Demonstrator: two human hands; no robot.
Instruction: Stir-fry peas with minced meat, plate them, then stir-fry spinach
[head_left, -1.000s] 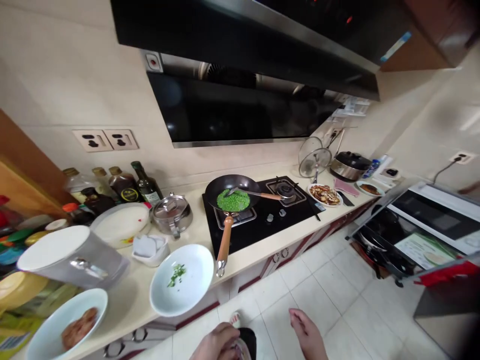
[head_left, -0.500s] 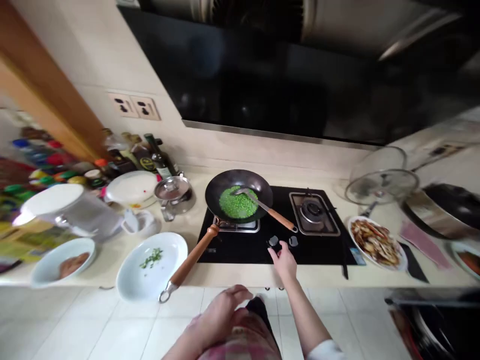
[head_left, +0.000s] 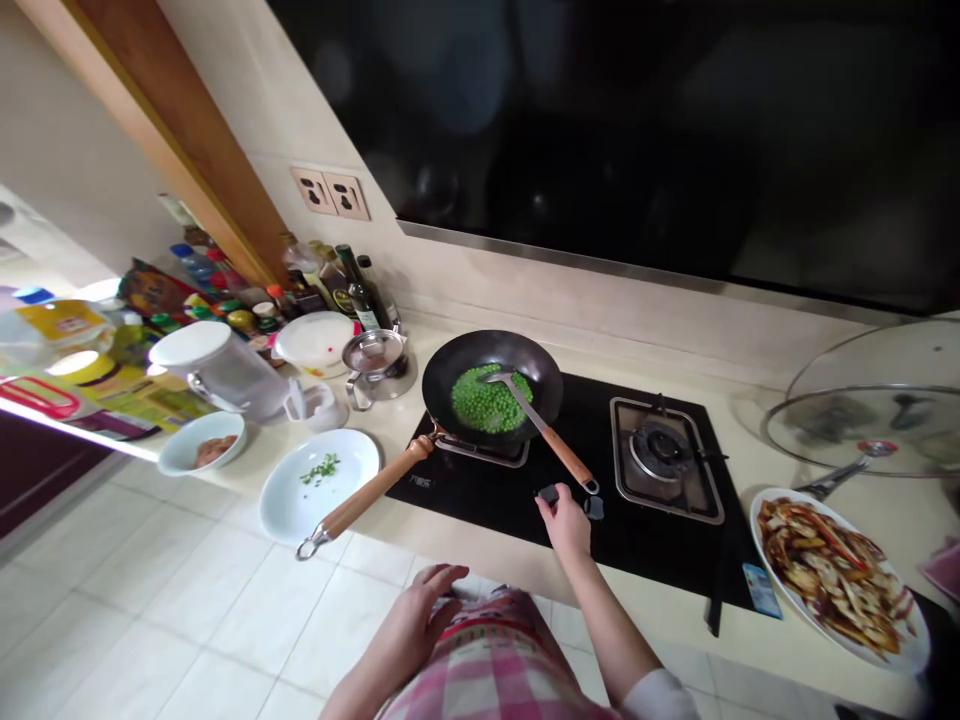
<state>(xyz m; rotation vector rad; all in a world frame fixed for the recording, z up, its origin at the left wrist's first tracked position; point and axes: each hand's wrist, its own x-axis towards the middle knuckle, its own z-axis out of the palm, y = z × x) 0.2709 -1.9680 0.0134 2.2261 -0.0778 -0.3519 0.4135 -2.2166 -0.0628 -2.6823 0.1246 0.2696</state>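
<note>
My right hand (head_left: 568, 526) is at the front of the black gas hob (head_left: 472, 507), its thumb and fingers closed on the left stove knob (head_left: 550, 494). Just right of it sits a second knob (head_left: 594, 508). My left hand (head_left: 415, 618) hangs in front of the checked apron (head_left: 495, 675), empty, fingers loosely apart. On the left burner stands a black wok (head_left: 546, 372) with green peas (head_left: 480, 405) in liquid. A wooden-handled spatula (head_left: 536, 413) rests in the wok, its handle over the rim toward me. The wok's wooden handle (head_left: 375, 495) points front left.
Left of the hob stand a plate with chopped greens (head_left: 356, 462), a bowl of meat (head_left: 180, 455), a steel-lidded pot (head_left: 394, 375), a pitcher (head_left: 240, 365) and bottles (head_left: 367, 305). At right are the bare burner (head_left: 660, 455), a plate of cooked food (head_left: 832, 570) and a glass lid (head_left: 810, 420).
The view has turned left and moved closer to the hob. My right hand has gone from reaching beside the left knob to closing on it. My left hand stays before the apron.
</note>
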